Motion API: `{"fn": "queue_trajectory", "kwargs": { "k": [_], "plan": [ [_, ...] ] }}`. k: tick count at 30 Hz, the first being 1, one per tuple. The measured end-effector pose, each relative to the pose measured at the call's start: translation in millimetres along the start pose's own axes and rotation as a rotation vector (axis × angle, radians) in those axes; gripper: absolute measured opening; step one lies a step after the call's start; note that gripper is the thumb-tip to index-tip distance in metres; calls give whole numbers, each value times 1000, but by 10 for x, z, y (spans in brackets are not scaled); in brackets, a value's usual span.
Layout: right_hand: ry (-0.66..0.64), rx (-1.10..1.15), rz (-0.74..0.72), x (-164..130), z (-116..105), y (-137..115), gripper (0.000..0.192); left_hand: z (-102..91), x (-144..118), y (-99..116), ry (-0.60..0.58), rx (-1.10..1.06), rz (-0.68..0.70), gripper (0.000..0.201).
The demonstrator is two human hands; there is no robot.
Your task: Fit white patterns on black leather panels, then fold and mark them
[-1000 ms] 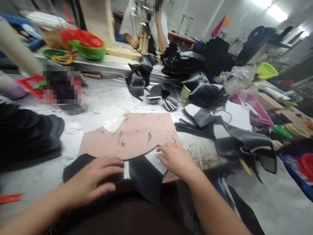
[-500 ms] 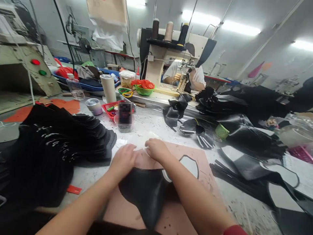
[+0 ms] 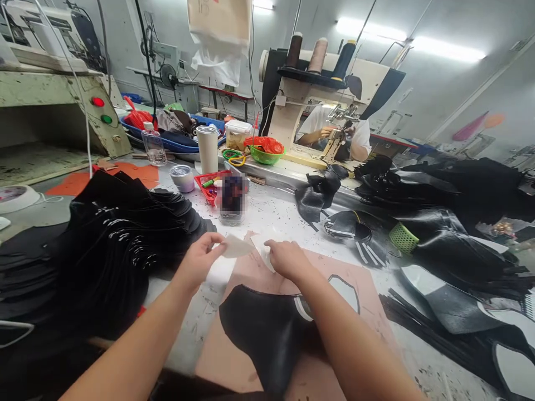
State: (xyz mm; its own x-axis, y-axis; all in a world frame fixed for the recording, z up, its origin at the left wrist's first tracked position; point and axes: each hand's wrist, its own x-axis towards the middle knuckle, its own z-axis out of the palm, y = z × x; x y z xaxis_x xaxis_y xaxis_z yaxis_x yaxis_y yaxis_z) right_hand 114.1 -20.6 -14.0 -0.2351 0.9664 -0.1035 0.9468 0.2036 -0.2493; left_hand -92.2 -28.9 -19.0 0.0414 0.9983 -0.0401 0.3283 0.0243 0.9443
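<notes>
White piece (image 3: 236, 245) pinched in left hand (image 3: 199, 259); right hand (image 3: 287, 260) curled on another (pink board (image 3: 368, 301) beneath).

Leather piece (image 3: 267, 334) on board (image 3: 234, 362).

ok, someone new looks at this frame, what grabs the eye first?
Probably the two hands at centre: the left hand pinches a small pale piece, and the right hand rests on the pink board, just above a black leather piece. Next, the big fanned stack of black cut pieces on the left, and the cream sewing machine with three thread spools behind.
</notes>
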Motion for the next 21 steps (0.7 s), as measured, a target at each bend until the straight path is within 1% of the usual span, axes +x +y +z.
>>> {"fn": "queue_trajectory", "kwargs": {
  "k": [2, 4, 6, 7, 8, 9, 11, 12, 14, 16, 19, 21],
  "plan": [
    [17, 74, -20, -165, -60, -75, 30, -90, -275, 28, -28, -66, 9, 22],
    [53, 291, -93, -399, -69, -186, 22, -102, -489, 42, -99, -112, -7, 18],
    [109, 612, -170, -658, 0, -303, 16, -58, -635, 38, -216, -139, -44, 15],
    [140, 759, -185, -780, 62, -352, 13, -26, -688, 27, -279, -152, -65, 16],
    [174, 865, -173, -892, 135, -392, 10, 8, -732, 7, -330, -174, -86, 17],
    [212, 918, -136, -990, 213, -421, 7, 40, -772, -20, -367, -204, -112, 18],
    [285, 960, -36, -1144, 358, -448, 2, 90, -851, -91, -414, -277, -185, 23],
    [309, 965, 8, -1201, 414, -452, 3, 105, -893, -129, -431, -304, -225, 27],
    [322, 947, 60, -1284, 481, -455, 6, 116, -978, -187, -457, -305, -283, 35],
    [281, 913, 70, -1329, 492, -467, 5, 109, -1050, -203, -494, -259, -280, 33],
    [167, 897, 59, -1345, 455, -495, 7, 104, -1099, -174, -579, -217, -238, 29],
    [114, 892, 61, -1333, 435, -504, 9, 116, -1088, -170, -615, -233, -275, 33]
  ]
}}
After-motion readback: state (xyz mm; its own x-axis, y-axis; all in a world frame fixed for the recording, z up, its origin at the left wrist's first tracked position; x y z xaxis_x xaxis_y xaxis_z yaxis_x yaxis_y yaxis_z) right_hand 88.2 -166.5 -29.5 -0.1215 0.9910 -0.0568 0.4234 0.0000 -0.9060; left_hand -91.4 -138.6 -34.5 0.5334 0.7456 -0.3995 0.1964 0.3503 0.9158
